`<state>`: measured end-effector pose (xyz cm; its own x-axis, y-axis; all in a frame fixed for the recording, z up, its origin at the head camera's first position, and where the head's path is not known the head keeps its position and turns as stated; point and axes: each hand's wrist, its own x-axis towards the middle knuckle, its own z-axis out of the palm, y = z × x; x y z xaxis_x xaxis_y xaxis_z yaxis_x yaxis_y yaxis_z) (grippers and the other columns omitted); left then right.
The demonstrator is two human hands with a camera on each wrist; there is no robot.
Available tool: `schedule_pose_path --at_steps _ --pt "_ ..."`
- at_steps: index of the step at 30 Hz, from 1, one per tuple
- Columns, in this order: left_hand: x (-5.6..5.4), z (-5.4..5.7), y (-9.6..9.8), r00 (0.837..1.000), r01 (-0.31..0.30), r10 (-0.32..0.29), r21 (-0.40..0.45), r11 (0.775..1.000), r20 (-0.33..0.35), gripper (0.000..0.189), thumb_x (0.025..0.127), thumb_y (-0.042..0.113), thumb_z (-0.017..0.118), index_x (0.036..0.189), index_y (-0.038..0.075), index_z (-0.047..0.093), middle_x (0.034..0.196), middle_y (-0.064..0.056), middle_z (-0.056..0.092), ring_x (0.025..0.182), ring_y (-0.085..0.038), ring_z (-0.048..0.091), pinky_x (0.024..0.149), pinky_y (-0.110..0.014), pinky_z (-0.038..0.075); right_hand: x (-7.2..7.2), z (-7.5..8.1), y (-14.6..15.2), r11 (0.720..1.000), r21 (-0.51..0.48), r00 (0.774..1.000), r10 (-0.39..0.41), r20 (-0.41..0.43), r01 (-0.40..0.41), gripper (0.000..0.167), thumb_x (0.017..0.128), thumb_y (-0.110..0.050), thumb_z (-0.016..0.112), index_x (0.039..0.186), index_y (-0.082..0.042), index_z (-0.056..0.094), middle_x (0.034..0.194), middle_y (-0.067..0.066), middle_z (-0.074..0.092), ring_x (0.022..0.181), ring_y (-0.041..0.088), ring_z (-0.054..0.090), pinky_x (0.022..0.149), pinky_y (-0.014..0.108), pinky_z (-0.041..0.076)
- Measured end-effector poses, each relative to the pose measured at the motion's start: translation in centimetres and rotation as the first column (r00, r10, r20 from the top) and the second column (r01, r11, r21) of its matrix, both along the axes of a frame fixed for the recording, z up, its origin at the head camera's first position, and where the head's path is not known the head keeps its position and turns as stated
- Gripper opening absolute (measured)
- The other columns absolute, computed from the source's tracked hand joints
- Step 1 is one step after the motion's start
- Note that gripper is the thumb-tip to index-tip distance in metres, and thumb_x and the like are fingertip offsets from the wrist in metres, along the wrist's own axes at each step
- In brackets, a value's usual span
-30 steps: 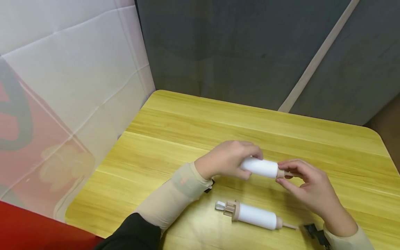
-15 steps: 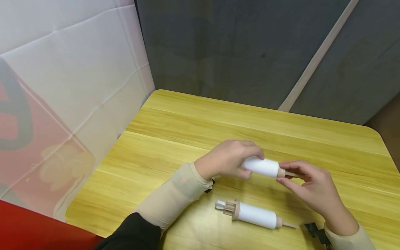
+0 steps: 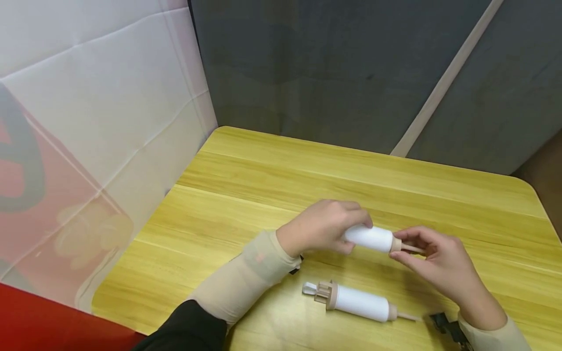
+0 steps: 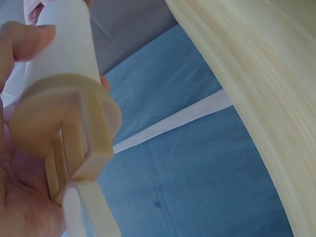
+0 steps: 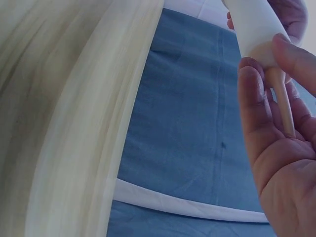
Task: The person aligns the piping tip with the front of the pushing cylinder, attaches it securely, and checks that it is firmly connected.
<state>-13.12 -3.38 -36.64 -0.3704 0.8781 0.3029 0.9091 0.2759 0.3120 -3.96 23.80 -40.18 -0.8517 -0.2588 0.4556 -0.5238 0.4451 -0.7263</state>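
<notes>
Held level between both hands is a syringe-like white-and-tan tube (image 3: 374, 238). My left hand (image 3: 326, 225) grips its white barrel at the left end. In the left wrist view a tan flange (image 4: 64, 101) with a slotted frame and a white loop (image 4: 94, 210) sticks out behind that hand. The fingertips and thumb of my right hand (image 3: 443, 263) pinch the tan collar (image 3: 396, 244) at the other end, and the thin tan rod (image 5: 282, 103) points into the palm. Nearer the body, a second tube of the same kind (image 3: 362, 303) lies on the table, its rod pointing right.
The wood-patterned table (image 3: 246, 175) has rounded corners. A grey curtain (image 3: 329, 73) with a pale strip (image 3: 448, 78) hangs behind it, and a white printed cloth (image 3: 110, 97) stands along the left. Something red (image 3: 57, 317) fills the lower left corner.
Both hands have shifted very slightly right and toward the body with the held tube. Their grip looks the same, and the second tube has stayed in place.
</notes>
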Motion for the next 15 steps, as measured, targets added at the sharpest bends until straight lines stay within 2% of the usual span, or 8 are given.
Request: schedule_pose_path --at_steps 4,9,12,14,15 --pt "0.19 -0.06 0.14 0.999 -0.013 0.014 0.008 1.000 -0.043 0.038 0.082 0.013 0.086 0.117 0.010 0.074 0.114 -0.002 0.072 0.090 -0.015 0.067 0.081 -0.027 0.055 0.19 0.11 0.02 0.998 -0.066 0.998 -0.007 0.061 0.011 0.041 0.072 0.025 0.084 0.105 0.001 0.077 0.107 0.008 0.079 0.094 0.009 0.077 0.074 0.030 0.062" --pt "0.46 0.01 0.24 0.991 -0.037 0.037 0.001 0.999 -0.126 0.034 0.082 0.012 0.084 0.114 0.012 0.076 0.114 -0.001 0.072 0.091 -0.014 0.068 0.080 -0.027 0.056 0.18 0.44 -0.06 0.994 -0.099 0.986 -0.030 0.166 0.047 0.033 0.078 0.021 0.083 0.106 0.006 0.076 0.109 0.003 0.079 0.095 0.012 0.078 0.075 0.033 0.062" --pt "0.43 0.06 0.33 0.992 -0.048 0.048 0.010 0.999 -0.118 0.034 0.081 0.012 0.084 0.114 0.012 0.076 0.113 -0.001 0.072 0.090 -0.013 0.068 0.079 -0.027 0.056 -0.04 0.54 0.11 0.993 -0.102 0.979 -0.034 0.202 0.055 0.031 0.080 0.019 0.082 0.108 0.006 0.075 0.110 0.001 0.079 0.096 0.011 0.077 0.076 0.033 0.062" --pt "0.23 0.03 0.48 0.996 -0.047 0.049 0.024 0.999 -0.073 0.034 0.081 0.012 0.085 0.114 0.012 0.077 0.112 0.000 0.073 0.090 -0.013 0.067 0.080 -0.025 0.055 -0.15 0.46 0.37 0.997 -0.071 0.991 -0.023 0.133 0.033 0.034 0.078 0.018 0.085 0.108 0.005 0.076 0.110 0.000 0.078 0.097 0.008 0.076 0.078 0.029 0.061" --pt "0.07 -0.01 0.62 0.998 -0.037 0.038 0.034 0.999 -0.040 0.034 0.081 0.012 0.085 0.114 0.011 0.077 0.112 -0.001 0.073 0.090 -0.013 0.067 0.080 -0.024 0.054 -0.18 0.40 0.53 0.999 -0.052 0.998 -0.010 0.060 0.013 0.029 0.082 0.011 0.087 0.108 0.004 0.076 0.109 0.001 0.078 0.098 0.006 0.076 0.080 0.026 0.061"
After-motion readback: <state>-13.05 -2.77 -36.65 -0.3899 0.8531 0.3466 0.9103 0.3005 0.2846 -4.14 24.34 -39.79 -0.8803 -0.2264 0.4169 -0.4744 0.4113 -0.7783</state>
